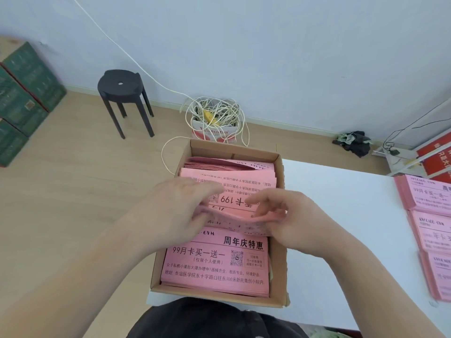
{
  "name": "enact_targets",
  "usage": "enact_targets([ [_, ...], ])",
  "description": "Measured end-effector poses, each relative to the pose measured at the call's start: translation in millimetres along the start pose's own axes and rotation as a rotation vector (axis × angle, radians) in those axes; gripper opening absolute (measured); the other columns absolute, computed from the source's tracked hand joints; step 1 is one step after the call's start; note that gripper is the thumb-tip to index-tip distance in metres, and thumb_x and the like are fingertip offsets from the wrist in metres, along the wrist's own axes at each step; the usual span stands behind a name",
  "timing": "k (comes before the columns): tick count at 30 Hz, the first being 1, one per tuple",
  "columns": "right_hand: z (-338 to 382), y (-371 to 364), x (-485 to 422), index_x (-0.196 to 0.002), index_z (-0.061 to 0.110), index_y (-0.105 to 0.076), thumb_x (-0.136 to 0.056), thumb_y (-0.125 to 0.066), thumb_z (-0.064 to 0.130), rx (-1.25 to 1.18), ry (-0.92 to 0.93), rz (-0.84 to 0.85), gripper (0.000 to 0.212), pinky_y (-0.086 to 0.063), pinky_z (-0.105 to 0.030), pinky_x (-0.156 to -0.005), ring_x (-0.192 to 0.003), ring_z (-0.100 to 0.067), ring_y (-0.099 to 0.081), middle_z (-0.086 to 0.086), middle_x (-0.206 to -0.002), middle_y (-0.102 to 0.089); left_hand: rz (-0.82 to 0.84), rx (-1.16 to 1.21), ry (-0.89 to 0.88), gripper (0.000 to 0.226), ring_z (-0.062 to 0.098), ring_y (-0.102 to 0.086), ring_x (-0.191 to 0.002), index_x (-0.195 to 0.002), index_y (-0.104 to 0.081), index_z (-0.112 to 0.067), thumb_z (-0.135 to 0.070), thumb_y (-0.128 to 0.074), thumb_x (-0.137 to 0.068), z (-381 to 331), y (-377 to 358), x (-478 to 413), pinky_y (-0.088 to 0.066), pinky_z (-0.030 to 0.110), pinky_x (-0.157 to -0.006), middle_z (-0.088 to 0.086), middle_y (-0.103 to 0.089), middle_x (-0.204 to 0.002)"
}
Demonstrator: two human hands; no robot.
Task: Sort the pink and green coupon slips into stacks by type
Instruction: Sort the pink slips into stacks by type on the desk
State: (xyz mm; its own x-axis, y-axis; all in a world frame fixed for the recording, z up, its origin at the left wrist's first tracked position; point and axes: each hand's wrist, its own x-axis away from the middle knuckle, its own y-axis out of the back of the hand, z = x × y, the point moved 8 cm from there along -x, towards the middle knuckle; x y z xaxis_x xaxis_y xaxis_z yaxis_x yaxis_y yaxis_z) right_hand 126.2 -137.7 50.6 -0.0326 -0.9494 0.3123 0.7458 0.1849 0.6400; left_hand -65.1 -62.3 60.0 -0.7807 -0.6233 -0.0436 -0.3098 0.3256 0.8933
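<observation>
Centre frame, in the brown cardboard box [281, 176], the left hand [170, 211] rests straight-fingered on pink paper coupon slips [214, 267]; the right hand [295, 220] pinches one.

Right hand [290, 215] pinches blurred pink slip [234, 222]; left hand [178, 211] touches it; cardboard box [280, 191] beneath.
</observation>
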Motion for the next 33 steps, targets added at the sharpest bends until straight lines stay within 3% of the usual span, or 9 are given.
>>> enact_targets([
  [3,3.1,2.3,1.7,-0.114,0.049,-0.068,-0.075,-0.086,0.014,0.003,-0.016,0.061,0.056,-0.049,-0.012,-0.092,-0.112,0.014,-0.052,0.033,-0.113,-0.061,0.074,-0.008,-0.077,0.018,0.000,-0.051,-0.083,-0.097,-0.071,-0.037,-0.030,-0.063,-0.083,-6.1,-3.9,14.1,-0.051,0.028,-0.069,-0.020,-0.054,-0.085],
  [5,6.1,6.3,-3.6,-0.133,0.050,-0.057,-0.065,-0.095,0.031,0.093,0.001,0.050,0.080,-0.032,-0.008,-0.107,-0.128,0.018,-0.037,0.041,-0.136,-0.043,0.086,0.014,-0.079,0.015,-0.001,-0.048,-0.089,-0.092,-0.064,-0.038,-0.027,-0.059,-0.083,-3.6,-4.8,16.2,-0.049,0.027,-0.072,-0.021,-0.052,-0.092],
  [8,11.9,4.3,-17.0,-0.154,0.042,-0.035,-0.070,-0.089,0.042,0.346,0.021,0.052,0.100,-0.016,-0.017,-0.117,-0.147,0.001,-0.019,0.026,-0.155,-0.028,0.000,0.018,-0.055,0.018,0.011,-0.055,-0.101,-0.090,-0.054,-0.034,-0.022,-0.064,-0.081,0.8,1.2,0.4,-0.052,0.035,-0.079,-0.018,-0.058,-0.105],
  [11,10.6,2.3,-22.4,-0.156,0.037,-0.032,-0.080,-0.082,0.039,0.379,-0.013,0.037,0.091,-0.024,-0.022,-0.118,-0.145,-0.007,-0.030,0.015,-0.157,-0.036,0.020,-0.044,0.013,0.024,0.022,-0.051,-0.133,-0.102,-0.062,-0.026,-0.025,-0.076,-0.081,12.5,-3.6,-17.2,-0.047,0.042,-0.106,-0.003,-0.058,-0.140],
  [13,8.9,2.0,-23.1,-0.155,0.034,-0.036,-0.081,-0.082,0.039,0.379,-0.006,0.004,0.087,-0.028,-0.024,-0.118,-0.141,-0.008,-0.035,0.014,-0.149,-0.044,0.080,-0.089,0.022,0.031,0.026,-0.048,-0.137,-0.111,-0.062,-0.022,-0.030,-0.074,-0.083,18.8,-11.9,-22.9,-0.042,0.042,-0.112,0.000,-0.056,-0.142],
  [17,7.7,8.7,-20.0,-0.146,0.034,-0.049,-0.077,-0.085,0.032,0.297,0.058,-0.118,0.077,-0.035,-0.027,-0.112,-0.126,-0.007,-0.043,0.020,-0.128,-0.051,0.029,-0.080,0.000,0.038,0.019,-0.055,-0.109,-0.112,-0.059,-0.026,-0.031,-0.073,-0.078,15.7,-4.9,-19.8,-0.048,0.038,-0.092,-0.009,-0.059,-0.114],
  [22,13.4,14.6,-10.7,-0.140,0.037,-0.056,-0.072,-0.083,0.024,0.185,0.141,-0.187,0.074,-0.045,-0.028,-0.100,-0.109,-0.002,-0.051,0.026,-0.112,-0.053,-0.066,-0.018,-0.075,0.042,0.010,-0.057,-0.103,-0.115,-0.069,-0.031,-0.023,-0.080,-0.076,9.2,8.6,10.1,-0.046,0.033,-0.095,-0.020,-0.067,-0.103],
  [27,18.9,13.0,-9.9,-0.143,0.039,-0.052,-0.070,-0.086,0.032,0.219,0.148,-0.125,0.080,-0.040,-0.024,-0.107,-0.128,0.003,-0.043,0.032,-0.135,-0.044,0.054,0.079,-0.184,0.017,0.000,-0.052,-0.089,-0.098,-0.069,-0.036,-0.024,-0.072,-0.087,-1.1,-3.8,32.8,-0.044,0.018,-0.075,-0.022,-0.059,-0.089],
  [33,16.6,-6.5,-19.6,-0.154,0.040,-0.036,-0.078,-0.082,0.043,0.364,0.018,0.079,0.089,-0.031,-0.030,-0.118,-0.144,-0.001,-0.028,0.023,-0.153,-0.038,0.021,0.022,-0.065,0.030,0.008,-0.056,-0.094,-0.110,-0.070,-0.035,-0.022,-0.074,-0.084,4.8,5.4,10.1,-0.049,0.027,-0.075,-0.021,-0.054,-0.094],
])
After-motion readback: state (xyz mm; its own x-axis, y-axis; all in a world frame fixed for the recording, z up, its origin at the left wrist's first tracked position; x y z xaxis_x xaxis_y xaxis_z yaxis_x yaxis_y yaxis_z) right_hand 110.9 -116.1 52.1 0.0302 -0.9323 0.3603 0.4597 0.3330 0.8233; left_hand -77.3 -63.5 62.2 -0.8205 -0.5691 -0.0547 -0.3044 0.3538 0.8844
